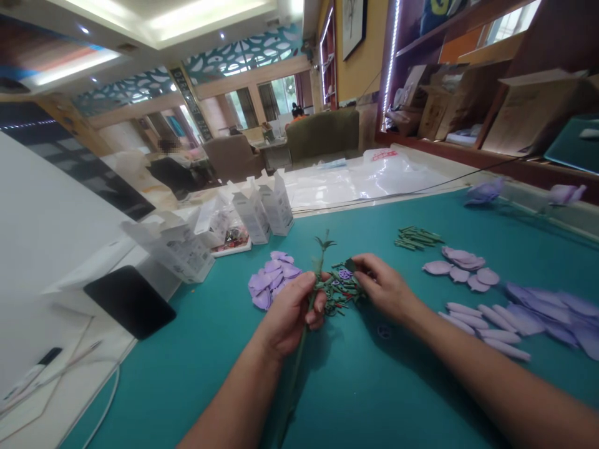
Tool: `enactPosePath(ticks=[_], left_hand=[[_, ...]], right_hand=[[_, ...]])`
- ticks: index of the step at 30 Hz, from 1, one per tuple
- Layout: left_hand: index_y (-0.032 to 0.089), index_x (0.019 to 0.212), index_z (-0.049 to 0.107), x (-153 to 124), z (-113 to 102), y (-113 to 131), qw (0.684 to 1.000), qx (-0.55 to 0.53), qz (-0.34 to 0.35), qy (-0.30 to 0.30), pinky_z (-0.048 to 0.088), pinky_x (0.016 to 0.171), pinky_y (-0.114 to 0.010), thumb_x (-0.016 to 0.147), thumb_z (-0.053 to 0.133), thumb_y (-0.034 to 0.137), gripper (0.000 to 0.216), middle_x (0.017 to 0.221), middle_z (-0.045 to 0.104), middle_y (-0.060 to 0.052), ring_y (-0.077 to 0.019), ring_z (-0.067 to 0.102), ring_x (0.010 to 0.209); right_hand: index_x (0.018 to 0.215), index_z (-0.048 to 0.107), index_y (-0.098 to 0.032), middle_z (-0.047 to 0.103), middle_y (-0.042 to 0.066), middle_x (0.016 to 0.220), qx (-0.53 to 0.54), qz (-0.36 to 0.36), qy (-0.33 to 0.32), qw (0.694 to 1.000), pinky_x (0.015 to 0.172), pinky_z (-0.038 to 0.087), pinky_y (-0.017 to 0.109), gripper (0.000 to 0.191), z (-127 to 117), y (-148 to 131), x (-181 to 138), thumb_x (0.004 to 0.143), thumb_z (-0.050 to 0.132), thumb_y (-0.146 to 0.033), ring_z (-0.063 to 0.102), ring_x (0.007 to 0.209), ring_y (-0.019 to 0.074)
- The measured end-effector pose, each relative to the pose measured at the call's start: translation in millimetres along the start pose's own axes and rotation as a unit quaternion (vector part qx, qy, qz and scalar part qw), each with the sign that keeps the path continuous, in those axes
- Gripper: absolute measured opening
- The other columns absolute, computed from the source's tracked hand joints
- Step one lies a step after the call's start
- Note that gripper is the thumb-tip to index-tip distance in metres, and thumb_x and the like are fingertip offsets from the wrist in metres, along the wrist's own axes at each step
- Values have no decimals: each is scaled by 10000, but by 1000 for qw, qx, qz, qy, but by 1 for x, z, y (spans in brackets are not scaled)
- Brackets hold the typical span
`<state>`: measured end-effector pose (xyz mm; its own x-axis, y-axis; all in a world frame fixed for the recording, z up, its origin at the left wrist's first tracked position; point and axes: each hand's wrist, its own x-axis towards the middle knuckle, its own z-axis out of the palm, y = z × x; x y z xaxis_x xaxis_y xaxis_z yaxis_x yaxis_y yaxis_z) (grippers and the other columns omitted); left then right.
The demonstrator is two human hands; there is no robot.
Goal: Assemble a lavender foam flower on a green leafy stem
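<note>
Green stem (300, 358) slants above the near middle of the teal mat (196, 349), gripped in the left hand (294, 312), while the right hand (381, 287) pinches a dark piece (350, 265) by small parts (340, 290), white boxes (253, 215) standing far left.

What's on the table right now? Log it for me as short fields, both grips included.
Left grip: closed around a green stem, leafy at its upper end
Right grip: pinching a dark green piece
Between them: heap of small parts, mostly green
Left of heap: lavender petals
Far right: green sticks, pale purple petals
Surface: teal mat
</note>
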<state>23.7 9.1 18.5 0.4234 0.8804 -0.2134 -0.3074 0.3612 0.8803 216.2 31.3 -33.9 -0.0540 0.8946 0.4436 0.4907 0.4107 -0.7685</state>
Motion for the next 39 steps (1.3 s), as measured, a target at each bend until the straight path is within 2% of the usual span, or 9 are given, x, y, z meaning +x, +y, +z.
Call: enactPosePath(ticks=[4, 6, 11, 20, 25, 30, 39], left_hand=[[146, 944, 562, 0, 0, -1, 1000, 22, 5, 1, 277, 358, -148, 760, 679, 440, 366, 505, 506, 66, -31, 292, 359], [148, 935, 552, 0, 1, -2, 999, 34, 6, 4, 271, 357, -151, 754, 683, 448, 374, 511, 507, 65, -32, 296, 360], [162, 874, 507, 1, 2, -5, 998, 59, 3, 20, 262, 374, -147, 756, 680, 434, 344, 544, 508, 67, -24, 313, 374], [168, 876, 493, 5, 3, -10, 995, 94, 19, 13, 266, 403, -152, 787, 642, 382, 276, 597, 521, 60, -21, 349, 400], [176, 868, 485, 2, 4, -10, 995, 98, 13, 13, 265, 400, -154, 797, 637, 379, 263, 608, 527, 55, -24, 361, 405], [184, 825, 468, 2, 5, -11, 995, 98, 14, 29, 288, 387, -163, 841, 580, 416, 259, 604, 533, 49, -34, 362, 395], [196, 793, 443, 2, 5, -12, 993, 109, 8, 37, 282, 373, -167, 843, 582, 434, 281, 578, 525, 53, -43, 358, 382]], right_hand=[[835, 539, -220, 601, -1, 705, 101, 85, 2, 991, 599, 430, 296, 151, -2, -13, -2, 798, 565, -364, 544, 636, 169], [813, 546, -216, 626, 8, 729, 130, 98, 6, 987, 598, 435, 292, 183, -6, -20, -3, 783, 599, -389, 558, 647, 167], [756, 588, -207, 573, -2, 708, 114, 23, 36, 993, 603, 438, 278, 140, -14, -34, -5, 789, 599, -343, 535, 643, 150], [835, 588, -215, 637, 2, 761, 44, -29, -21, 998, 636, 454, 266, 69, -10, -39, -14, 857, 527, -236, 577, 699, 152], [849, 631, -208, 582, 33, 803, 13, -116, 6, 993, 702, 464, 295, 94, -10, -39, -13, 876, 542, -210, 569, 786, 178], [895, 637, -201, 582, 34, 780, -11, -135, 6, 991, 693, 457, 300, 114, -8, -37, -14, 897, 523, -191, 558, 767, 183], [838, 601, -208, 611, 45, 799, -44, -157, 2, 987, 710, 452, 314, 109, -11, -38, -13, 904, 516, -194, 563, 789, 197]])
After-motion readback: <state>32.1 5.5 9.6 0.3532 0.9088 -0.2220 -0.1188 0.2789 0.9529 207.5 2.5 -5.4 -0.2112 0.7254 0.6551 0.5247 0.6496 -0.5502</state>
